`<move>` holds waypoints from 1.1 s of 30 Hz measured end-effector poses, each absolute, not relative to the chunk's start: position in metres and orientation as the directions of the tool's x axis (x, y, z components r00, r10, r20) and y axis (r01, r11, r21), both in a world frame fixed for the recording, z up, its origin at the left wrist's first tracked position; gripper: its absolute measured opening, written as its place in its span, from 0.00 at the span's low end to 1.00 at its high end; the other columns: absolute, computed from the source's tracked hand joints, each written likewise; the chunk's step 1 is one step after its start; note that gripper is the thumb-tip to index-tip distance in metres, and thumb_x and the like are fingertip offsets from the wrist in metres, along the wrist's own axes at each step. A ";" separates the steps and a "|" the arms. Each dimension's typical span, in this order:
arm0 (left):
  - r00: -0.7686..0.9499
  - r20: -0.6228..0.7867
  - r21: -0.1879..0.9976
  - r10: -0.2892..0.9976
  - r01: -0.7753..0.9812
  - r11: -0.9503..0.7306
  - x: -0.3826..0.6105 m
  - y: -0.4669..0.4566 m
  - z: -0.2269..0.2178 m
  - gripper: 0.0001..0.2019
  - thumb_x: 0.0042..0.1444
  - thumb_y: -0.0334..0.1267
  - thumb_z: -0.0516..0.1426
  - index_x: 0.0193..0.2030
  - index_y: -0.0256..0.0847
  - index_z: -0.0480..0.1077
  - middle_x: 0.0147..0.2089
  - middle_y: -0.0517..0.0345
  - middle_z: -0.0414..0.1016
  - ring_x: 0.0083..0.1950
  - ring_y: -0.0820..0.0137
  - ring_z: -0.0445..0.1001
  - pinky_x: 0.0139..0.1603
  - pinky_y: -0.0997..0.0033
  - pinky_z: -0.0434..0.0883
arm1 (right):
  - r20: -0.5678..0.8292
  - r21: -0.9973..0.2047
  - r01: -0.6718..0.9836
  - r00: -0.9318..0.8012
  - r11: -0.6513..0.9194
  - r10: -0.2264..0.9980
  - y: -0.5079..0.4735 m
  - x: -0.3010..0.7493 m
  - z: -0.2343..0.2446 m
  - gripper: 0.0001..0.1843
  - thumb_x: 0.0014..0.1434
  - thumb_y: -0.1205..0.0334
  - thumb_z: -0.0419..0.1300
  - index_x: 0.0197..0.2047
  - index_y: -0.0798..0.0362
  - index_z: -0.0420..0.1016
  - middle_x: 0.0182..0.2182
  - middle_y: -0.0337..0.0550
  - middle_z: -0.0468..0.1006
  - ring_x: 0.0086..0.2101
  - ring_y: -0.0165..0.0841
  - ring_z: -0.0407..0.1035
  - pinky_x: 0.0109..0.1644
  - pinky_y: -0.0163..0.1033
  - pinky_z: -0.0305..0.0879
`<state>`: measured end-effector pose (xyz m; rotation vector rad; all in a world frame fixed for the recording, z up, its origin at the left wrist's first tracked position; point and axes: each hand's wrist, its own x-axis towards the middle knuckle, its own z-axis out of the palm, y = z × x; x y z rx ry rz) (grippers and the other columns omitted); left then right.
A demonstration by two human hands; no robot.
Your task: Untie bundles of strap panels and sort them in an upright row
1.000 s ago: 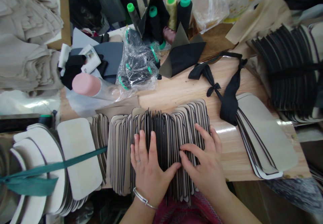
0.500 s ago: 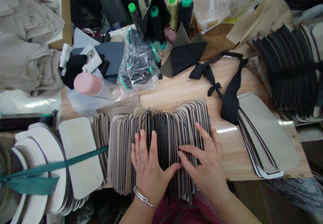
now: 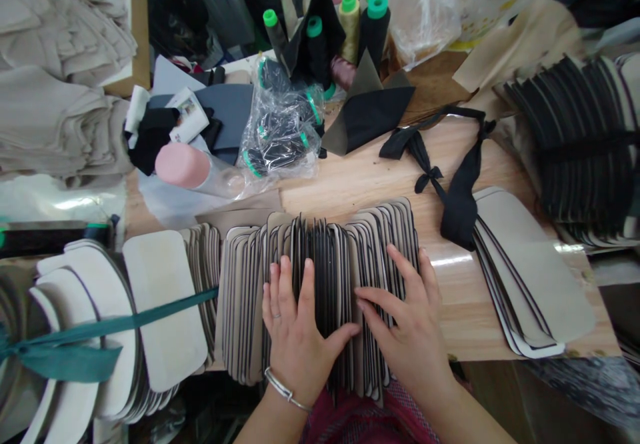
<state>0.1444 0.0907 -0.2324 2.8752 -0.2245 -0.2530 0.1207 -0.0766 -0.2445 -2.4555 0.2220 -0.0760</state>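
Note:
A long row of flat, round-cornered beige panels with dark edges (image 3: 327, 271) stands on edge along the front of the wooden table. My left hand (image 3: 300, 331) lies over the middle of the row, fingers stretched and thumb out to the right; a silver bangle is on the wrist. On the right part of the row rests my right hand (image 3: 407, 317), its fingers apart, with the index finger and thumb tips touching the panel edges. Neither hand lifts anything. The lower parts of some panels are hidden behind my hands.
Left of the row, white panels (image 3: 163, 311) are tied with a green strip (image 3: 170, 309). A black cloth band (image 3: 457, 207) and loose panels (image 3: 535, 264) lie right. Behind are bagged thread spools (image 3: 283, 127) and a pink-capped bottle (image 3: 183, 165). A dark tied bundle (image 3: 575, 137) stands far right.
The view has shifted slightly, so the surroundings sit a little lower and further right. Both hands keep nearly the same place on the panels.

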 end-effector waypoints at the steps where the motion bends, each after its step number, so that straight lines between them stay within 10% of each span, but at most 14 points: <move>1: 0.972 -0.154 0.259 -0.175 -0.132 -0.957 0.145 0.092 -0.232 0.55 0.44 0.56 0.67 0.72 0.41 0.45 0.75 0.39 0.37 0.74 0.46 0.39 0.71 0.40 0.46 | -0.004 -0.622 -0.134 0.986 -0.772 -0.169 -0.076 0.121 -0.245 0.08 0.58 0.61 0.62 0.39 0.40 0.81 0.69 0.34 0.53 0.69 0.51 0.37 0.67 0.69 0.44; 9: 0.969 -0.162 0.302 -0.188 -0.133 -0.944 0.146 0.101 -0.231 0.52 0.46 0.52 0.67 0.72 0.43 0.44 0.76 0.41 0.34 0.75 0.47 0.37 0.70 0.39 0.47 | -0.032 -0.583 -0.139 0.988 -0.801 -0.148 -0.070 0.122 -0.245 0.07 0.56 0.51 0.65 0.38 0.38 0.81 0.69 0.34 0.53 0.68 0.51 0.45 0.68 0.70 0.36; 33: 0.963 -0.187 0.320 -0.192 -0.125 -0.939 0.146 0.108 -0.226 0.50 0.47 0.46 0.68 0.72 0.43 0.45 0.75 0.42 0.35 0.75 0.48 0.36 0.71 0.40 0.46 | 0.001 -0.605 -0.079 0.995 -0.792 -0.100 -0.053 0.118 -0.246 0.09 0.58 0.66 0.59 0.39 0.45 0.78 0.67 0.41 0.57 0.67 0.48 0.46 0.68 0.68 0.42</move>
